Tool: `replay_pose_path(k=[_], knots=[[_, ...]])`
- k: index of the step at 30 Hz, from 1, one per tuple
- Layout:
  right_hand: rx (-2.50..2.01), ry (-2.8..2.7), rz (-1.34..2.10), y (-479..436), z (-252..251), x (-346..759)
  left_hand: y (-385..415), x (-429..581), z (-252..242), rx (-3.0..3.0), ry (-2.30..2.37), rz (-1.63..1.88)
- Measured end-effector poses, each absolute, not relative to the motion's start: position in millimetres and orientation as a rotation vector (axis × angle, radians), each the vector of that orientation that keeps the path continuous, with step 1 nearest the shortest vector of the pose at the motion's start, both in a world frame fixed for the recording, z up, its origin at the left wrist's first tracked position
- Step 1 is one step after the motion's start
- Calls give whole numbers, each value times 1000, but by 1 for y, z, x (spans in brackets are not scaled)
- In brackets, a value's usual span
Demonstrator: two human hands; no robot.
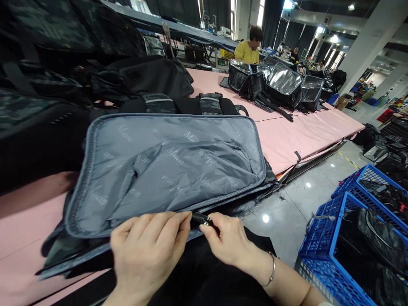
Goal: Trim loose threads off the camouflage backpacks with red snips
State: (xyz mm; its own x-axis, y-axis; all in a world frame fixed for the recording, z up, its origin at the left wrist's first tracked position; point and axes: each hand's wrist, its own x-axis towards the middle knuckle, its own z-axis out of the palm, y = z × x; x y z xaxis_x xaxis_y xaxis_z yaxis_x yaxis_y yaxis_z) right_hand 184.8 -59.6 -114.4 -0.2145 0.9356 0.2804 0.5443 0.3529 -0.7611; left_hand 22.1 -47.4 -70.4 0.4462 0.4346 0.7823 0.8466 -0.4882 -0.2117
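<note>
A backpack [178, 157] lies opened on the pink-covered table in front of me, its grey printed lining facing up and its shoulder straps at the far side. My left hand [149, 244] is closed at the near edge, thumb and fingers pinching the dark zipper tape [198, 216]. Just to the right, my right hand [228, 240] pinches a small dark zipper slider [207, 221] with shiny bits, partly hidden by the fingers. The hands are close together, a short length of tape between them.
Dark camouflage backpacks [134, 76] are heaped at the left. Several silver-lined bags [283, 80] stand farther along the pink table [318, 131]. Blue crates [338, 229] holding dark pieces sit on the floor at the right. A person in a yellow top [247, 51] is beyond the table.
</note>
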Motion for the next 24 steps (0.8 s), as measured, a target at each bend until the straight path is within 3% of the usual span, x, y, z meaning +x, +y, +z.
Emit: replay_pose_path(k=[8, 13, 18, 24], knots=[[-1147, -1650, 834, -67, -134, 209, -49, 14, -75, -2112, -1092, -932], [-1234, -986, 827, -64, -174, 252, -63, 20, -80, -2190, -1057, -1178], [-1359, -748, 742, -51, -205, 298, -86, 47, -119, -2560, -1185, -1411], [-1471, -747, 706, -33, -232, 303, -96, 83, -168, -2800, -1458, -1380]])
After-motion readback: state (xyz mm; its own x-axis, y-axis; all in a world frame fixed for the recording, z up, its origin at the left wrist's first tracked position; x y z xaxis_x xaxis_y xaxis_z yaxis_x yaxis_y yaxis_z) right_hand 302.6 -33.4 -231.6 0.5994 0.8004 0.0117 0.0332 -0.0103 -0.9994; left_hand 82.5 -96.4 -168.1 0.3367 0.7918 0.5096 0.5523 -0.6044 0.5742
